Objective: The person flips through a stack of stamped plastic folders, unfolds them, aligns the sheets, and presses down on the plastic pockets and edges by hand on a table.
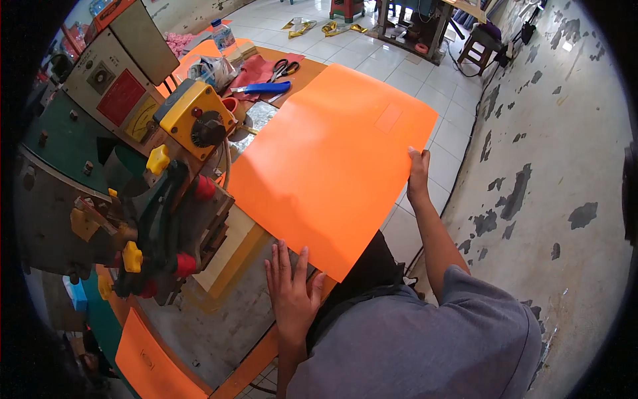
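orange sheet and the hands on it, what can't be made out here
- Head view: the table under the orange sheet is covered by it.
- Right hand: only the back shows at the sheet's right edge; the fingers underneath are hidden, so the grip is unclear.
- Left hand: lies flat beside the sheet's near corner; whether the fingertips touch it is too close to tell.
- Machine: its left side fades into the dark rim.
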A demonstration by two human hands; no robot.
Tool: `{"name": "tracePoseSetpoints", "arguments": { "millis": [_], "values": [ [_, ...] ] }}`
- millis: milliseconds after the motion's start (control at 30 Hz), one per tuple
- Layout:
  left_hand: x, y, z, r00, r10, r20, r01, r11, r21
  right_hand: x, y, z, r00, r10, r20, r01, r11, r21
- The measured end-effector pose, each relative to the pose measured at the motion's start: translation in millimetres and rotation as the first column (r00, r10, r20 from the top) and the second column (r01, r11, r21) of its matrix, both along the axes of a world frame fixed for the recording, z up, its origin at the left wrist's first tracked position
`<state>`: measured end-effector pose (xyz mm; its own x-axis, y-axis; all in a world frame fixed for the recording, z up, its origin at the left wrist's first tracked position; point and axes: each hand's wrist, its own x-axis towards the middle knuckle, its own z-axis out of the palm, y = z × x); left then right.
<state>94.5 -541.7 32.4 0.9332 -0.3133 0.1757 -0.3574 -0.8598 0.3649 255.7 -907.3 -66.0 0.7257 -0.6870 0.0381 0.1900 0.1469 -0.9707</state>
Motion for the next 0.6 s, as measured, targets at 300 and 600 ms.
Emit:
{"name": "tracePoseSetpoints", "arguments": {
  "millis": [300,600],
  "values": [
    [0.0,0.7,0.2,1.000,0.003,-0.007,-0.004,1.000,-0.005,-0.1,3.0,2.3,1.000,-0.002,-0.009,0.002,1.000,-0.005],
    [-0.5,1.7,-1.7,1.000,0.005,-0.008,-0.006,1.000,-0.006,-1.3,4.7,5.7,1.000,0.018,-0.002,-0.018,1.000,-0.019]
  ]
}}
